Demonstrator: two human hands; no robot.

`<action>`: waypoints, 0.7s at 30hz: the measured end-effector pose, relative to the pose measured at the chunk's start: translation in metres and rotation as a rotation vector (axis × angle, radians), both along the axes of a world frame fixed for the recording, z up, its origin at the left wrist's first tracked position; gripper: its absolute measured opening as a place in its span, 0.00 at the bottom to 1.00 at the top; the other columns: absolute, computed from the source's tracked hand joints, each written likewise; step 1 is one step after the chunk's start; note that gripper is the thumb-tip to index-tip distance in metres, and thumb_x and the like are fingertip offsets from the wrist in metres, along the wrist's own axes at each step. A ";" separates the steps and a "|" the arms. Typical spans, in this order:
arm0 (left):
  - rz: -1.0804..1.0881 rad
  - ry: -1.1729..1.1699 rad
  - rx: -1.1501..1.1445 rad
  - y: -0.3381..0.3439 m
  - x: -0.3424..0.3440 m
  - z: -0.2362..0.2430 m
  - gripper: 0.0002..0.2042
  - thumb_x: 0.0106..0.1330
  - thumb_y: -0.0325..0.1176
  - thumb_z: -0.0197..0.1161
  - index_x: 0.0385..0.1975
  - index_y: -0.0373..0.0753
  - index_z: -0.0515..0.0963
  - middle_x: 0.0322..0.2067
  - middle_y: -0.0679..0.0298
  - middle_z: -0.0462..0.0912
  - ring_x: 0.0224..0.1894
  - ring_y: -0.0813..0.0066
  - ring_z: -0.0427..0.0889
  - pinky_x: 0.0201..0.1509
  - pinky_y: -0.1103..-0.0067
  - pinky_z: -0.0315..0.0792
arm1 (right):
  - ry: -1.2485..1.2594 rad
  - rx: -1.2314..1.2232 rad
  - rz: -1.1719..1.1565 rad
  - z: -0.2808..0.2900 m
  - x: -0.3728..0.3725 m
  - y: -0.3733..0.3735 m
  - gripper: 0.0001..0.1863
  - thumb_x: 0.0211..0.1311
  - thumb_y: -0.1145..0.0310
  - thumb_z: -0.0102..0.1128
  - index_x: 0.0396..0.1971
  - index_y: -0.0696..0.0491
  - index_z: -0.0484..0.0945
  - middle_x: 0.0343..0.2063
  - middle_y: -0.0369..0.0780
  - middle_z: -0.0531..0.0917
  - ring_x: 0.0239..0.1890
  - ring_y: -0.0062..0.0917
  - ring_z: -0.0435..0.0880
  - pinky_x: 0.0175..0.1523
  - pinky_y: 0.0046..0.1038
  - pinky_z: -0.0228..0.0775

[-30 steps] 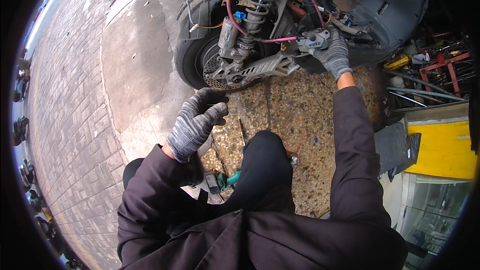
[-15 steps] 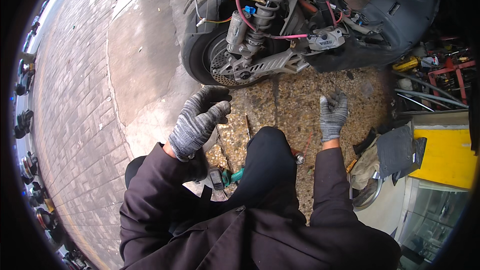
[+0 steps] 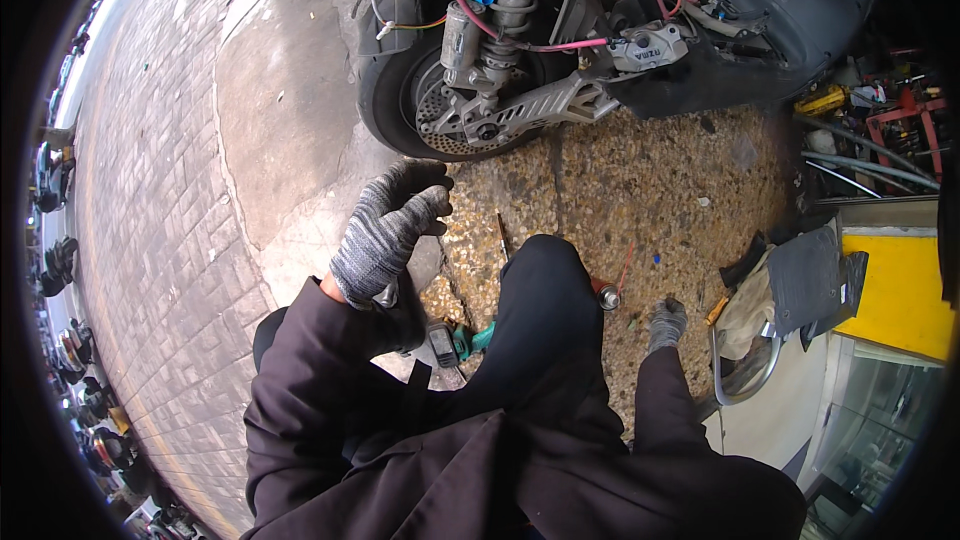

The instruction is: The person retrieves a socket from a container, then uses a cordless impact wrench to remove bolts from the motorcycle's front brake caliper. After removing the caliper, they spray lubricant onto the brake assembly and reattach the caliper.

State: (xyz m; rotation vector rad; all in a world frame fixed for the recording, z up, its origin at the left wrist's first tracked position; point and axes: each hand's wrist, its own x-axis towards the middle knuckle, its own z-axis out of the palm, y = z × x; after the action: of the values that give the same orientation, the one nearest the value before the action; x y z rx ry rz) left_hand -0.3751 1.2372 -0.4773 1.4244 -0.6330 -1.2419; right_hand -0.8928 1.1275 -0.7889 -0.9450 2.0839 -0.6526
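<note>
My left hand (image 3: 390,230), in a grey knitted glove with dark fingers, is raised just short of a scooter's rear wheel (image 3: 385,105). Its fingers are curled toward the thumb; whatever they pinch is too small or hidden to name. Low on the right, my right hand (image 3: 667,325), gloved alike, has its fingers bunched, and their contents are hidden. Nearest to it are an orange-handled tool (image 3: 716,312) and a red can (image 3: 607,294) with a thin red straw (image 3: 627,268). Above the wheel's brake disc (image 3: 440,120) stand a coil shock absorber (image 3: 522,0) and a silver brake caliper (image 3: 650,48) with a pink hose.
A slim rod-like tool (image 3: 503,235) lies beside my knee (image 3: 550,270). Left of that leg is a green power tool (image 3: 470,340). Metal bars and tools (image 3: 870,165) crowd the right, above a yellow panel (image 3: 895,292). Brick paving (image 3: 150,190) stretches left.
My right hand has come back toward me and down, away from the ground below the caliper. My left hand stays curled, shifted slightly left. The view has tilted, moving the scooter up in the picture.
</note>
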 end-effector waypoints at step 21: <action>0.028 -0.091 0.062 -0.002 0.007 -0.014 0.19 0.64 0.37 0.57 0.50 0.33 0.71 0.41 0.58 0.79 0.38 0.73 0.80 0.40 0.78 0.76 | -0.292 0.279 0.257 -0.042 0.039 0.106 0.13 0.57 0.74 0.57 0.42 0.58 0.71 0.30 0.47 0.80 0.29 0.32 0.78 0.33 0.34 0.70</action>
State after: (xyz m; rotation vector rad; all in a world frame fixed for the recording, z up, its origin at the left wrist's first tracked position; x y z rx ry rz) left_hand -0.3681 1.2353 -0.4915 1.5436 -0.6390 -1.1883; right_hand -0.8543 1.2331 -0.8308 -0.8797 1.7054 -0.3324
